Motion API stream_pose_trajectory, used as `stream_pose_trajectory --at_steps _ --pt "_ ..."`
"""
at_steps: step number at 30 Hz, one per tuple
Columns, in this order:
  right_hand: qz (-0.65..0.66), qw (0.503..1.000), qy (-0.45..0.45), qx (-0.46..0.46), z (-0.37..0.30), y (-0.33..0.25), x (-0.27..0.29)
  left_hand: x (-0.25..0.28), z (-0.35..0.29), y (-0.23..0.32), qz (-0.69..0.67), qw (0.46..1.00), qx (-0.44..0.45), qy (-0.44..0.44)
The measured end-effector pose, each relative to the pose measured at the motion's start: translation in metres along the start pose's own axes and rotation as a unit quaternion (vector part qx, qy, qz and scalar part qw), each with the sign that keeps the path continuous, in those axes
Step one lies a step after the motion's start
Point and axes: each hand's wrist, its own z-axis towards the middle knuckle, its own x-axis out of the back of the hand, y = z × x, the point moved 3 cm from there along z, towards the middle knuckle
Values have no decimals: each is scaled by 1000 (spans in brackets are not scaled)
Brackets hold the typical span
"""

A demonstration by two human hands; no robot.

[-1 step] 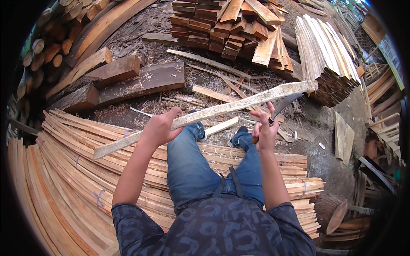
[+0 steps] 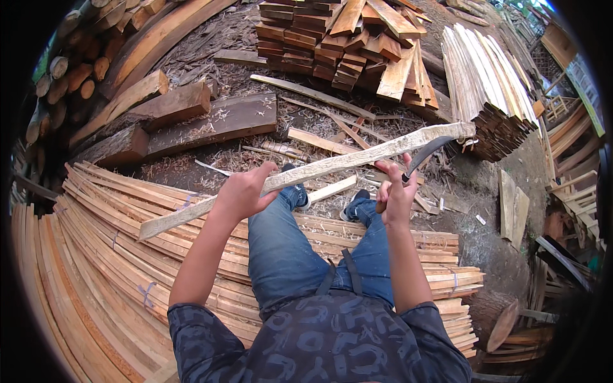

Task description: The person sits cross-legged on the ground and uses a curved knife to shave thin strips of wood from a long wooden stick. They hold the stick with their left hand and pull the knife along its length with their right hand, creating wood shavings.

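Ground [image 2: 476,246]: brown earth through the middle and right of the frame, strewn with pale shavings [image 2: 179,169], thickest around the centre.
Sawn wood strips [image 2: 121,255]: long and thin, layered over the lower left of the frame and reaching behind the legs to the lower right; some are tied with light cord [image 2: 146,295].
Dark patterned shirt [image 2: 332,338]: worn by the person, bottom centre.
Plank stack [image 2: 306,48]: reddish-brown boards heaped at the upper centre, several lying askew on top.
Pale slat bundle [image 2: 482,70]: upper right, its darker cut ends facing down the frame.
Squared beams [image 2: 211,121]: thick timbers side by side at the left of the upper half, shavings scattered on top.
Blue jeans [image 2: 281,262]: legs spread, lower centre.
Round logs [image 2: 78,76]: stacked at the far upper left, cut ends showing.
Rough wooden stick [image 2: 345,159]: held aslant above the legs, from left of centre up to the upper right, its far end in front of the slat bundle.
Left hand [image 2: 242,191]: fingers closed around the stick's lower part, thumb beneath it.
Right hand [image 2: 397,198]: fingers curled on the knife's handle; a fingertip reaches the stick's lower edge.
Curved knife [image 2: 424,155]: dark blade just below the stick's far end, tip toward the upper right; cannot tell whether they touch.
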Motion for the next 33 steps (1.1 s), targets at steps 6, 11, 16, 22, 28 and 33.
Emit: stream_pose_trajectory --at_steps 6,11,16,22,28,33 --pt "22 996 85 -7 -1 -2 6 4 -7 39 -40 999 -18 19" --pt "7 997 68 -20 7 23 23 -9 -22 46 -71 997 17 -38" --pt "-13 996 79 -46 17 46 34 -13 -42 40 5 995 81 -62" --pt "-59 990 96 -90 39 69 36 -18 -85 -3 77 989 127 -13" --pt "-63 988 64 -125 59 84 39 -17 -105 -15 22 969 233 -75" --pt "-127 981 8 -145 70 93 43 -27 -130 -13 40 961 240 -129"
